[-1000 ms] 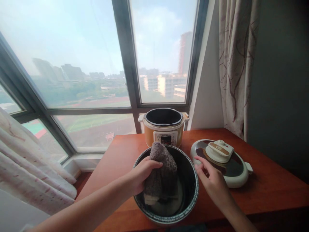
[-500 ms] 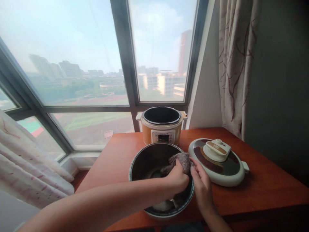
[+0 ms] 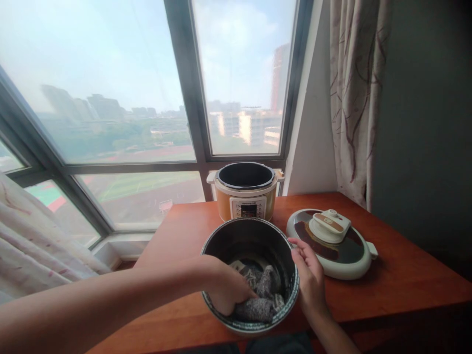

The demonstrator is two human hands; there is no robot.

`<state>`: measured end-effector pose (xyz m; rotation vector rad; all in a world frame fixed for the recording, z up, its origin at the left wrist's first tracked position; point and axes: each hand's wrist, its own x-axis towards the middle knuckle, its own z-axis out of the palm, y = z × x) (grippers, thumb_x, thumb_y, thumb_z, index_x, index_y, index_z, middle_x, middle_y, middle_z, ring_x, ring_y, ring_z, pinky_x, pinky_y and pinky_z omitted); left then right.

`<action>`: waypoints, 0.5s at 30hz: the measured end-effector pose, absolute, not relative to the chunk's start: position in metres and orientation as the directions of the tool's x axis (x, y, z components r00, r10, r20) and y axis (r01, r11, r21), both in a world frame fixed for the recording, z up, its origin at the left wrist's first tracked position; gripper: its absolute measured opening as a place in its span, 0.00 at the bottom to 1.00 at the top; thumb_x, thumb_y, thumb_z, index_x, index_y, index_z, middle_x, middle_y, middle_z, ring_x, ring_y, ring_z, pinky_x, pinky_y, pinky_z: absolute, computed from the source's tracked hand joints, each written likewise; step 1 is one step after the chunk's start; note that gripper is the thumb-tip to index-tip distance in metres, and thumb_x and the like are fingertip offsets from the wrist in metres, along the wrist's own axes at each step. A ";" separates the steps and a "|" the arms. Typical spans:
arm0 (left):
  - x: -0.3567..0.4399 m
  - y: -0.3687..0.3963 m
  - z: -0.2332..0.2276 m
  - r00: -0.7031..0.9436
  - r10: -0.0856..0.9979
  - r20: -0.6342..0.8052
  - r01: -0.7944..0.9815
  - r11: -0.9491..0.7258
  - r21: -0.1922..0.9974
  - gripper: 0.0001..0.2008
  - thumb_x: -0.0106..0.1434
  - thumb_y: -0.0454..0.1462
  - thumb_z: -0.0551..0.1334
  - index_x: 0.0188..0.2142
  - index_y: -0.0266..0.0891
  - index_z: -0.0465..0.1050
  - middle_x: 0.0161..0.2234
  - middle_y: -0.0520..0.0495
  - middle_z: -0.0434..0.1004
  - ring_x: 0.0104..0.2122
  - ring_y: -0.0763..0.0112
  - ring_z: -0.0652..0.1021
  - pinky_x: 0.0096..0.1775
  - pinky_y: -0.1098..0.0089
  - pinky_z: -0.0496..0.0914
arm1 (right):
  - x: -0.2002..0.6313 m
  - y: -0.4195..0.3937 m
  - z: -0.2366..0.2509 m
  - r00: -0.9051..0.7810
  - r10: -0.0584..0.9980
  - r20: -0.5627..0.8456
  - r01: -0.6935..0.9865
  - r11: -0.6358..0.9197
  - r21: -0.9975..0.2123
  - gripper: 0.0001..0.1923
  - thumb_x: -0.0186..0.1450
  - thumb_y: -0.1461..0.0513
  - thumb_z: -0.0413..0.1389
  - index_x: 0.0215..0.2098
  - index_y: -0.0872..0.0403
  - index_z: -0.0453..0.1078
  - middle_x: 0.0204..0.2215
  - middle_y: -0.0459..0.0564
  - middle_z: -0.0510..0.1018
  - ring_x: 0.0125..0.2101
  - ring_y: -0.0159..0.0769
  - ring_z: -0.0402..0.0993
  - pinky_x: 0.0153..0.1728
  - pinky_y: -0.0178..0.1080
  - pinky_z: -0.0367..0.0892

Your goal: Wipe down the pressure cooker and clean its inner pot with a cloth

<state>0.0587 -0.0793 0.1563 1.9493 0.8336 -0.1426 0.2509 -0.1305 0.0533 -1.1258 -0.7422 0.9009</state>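
Observation:
A dark inner pot [image 3: 230, 241] with a speckled rim is tilted toward me at the near edge of the table. My left hand [image 3: 226, 285] reaches down inside it, its fingers closed on a grey cloth [image 3: 258, 309] pressed against the near inner wall. The fingertips are partly hidden by the cloth. More of the bunched cloth lies on the pot's bottom. My right hand [image 3: 309, 270] grips the pot's right rim, thumb and fingers about the edge.
Behind the pot stands the cooker body [image 3: 245, 196], open on top, with a control panel in front. Its lid [image 3: 332, 246] lies on the wooden table [image 3: 401, 260] to the right. A window [image 3: 129, 88] and curtains [image 3: 354, 98] border the table.
My left hand has moved with the cloth from the pot's upper right wall down to the near lower left. The pot is tilted more toward me. My right hand stays at the rim.

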 end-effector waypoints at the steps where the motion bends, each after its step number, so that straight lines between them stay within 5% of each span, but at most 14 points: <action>1: 0.061 -0.080 0.160 0.780 0.392 -0.487 0.619 -0.374 0.690 0.18 0.35 0.25 0.59 0.24 0.49 0.76 0.22 0.50 0.75 0.33 0.47 0.79 0.41 0.56 0.72 | 0.251 -0.130 0.053 0.452 0.891 0.048 -0.235 0.170 -0.957 0.18 0.62 0.49 0.60 0.46 0.50 0.72 0.28 0.44 0.74 0.28 0.38 0.68 0.30 0.37 0.61; 3: 0.066 -0.081 0.162 0.800 0.231 -0.554 0.584 -0.510 0.631 0.17 0.36 0.26 0.58 0.24 0.48 0.74 0.22 0.49 0.73 0.35 0.46 0.79 0.41 0.55 0.71 | 0.251 -0.129 0.052 0.447 0.894 0.044 -0.260 0.176 -0.949 0.18 0.62 0.50 0.60 0.45 0.50 0.72 0.32 0.46 0.77 0.32 0.39 0.71 0.32 0.38 0.63; 6: 0.075 -0.085 0.158 0.839 0.191 -0.510 0.527 -0.520 0.672 0.12 0.40 0.27 0.58 0.23 0.47 0.71 0.22 0.49 0.71 0.31 0.49 0.78 0.36 0.57 0.72 | 0.253 -0.128 0.050 0.437 0.898 0.040 -0.255 0.166 -0.953 0.17 0.62 0.50 0.61 0.43 0.50 0.73 0.35 0.47 0.78 0.36 0.41 0.73 0.36 0.39 0.65; 12: 0.098 -0.096 0.132 0.877 0.341 -0.338 0.480 -0.608 0.633 0.08 0.44 0.29 0.60 0.21 0.46 0.70 0.17 0.50 0.64 0.23 0.57 0.73 0.27 0.62 0.70 | 0.259 -0.125 0.048 0.402 0.913 0.066 -0.233 0.172 -0.957 0.17 0.61 0.50 0.62 0.44 0.51 0.74 0.39 0.49 0.80 0.40 0.43 0.75 0.42 0.41 0.67; 15: 0.113 -0.104 0.118 0.809 0.467 -0.358 0.579 -0.522 0.627 0.04 0.46 0.33 0.61 0.21 0.45 0.69 0.18 0.49 0.63 0.23 0.58 0.72 0.27 0.61 0.68 | 0.260 -0.123 0.052 0.332 0.943 0.002 -0.332 0.119 -0.936 0.21 0.61 0.49 0.62 0.48 0.50 0.72 0.38 0.48 0.80 0.38 0.43 0.76 0.40 0.41 0.68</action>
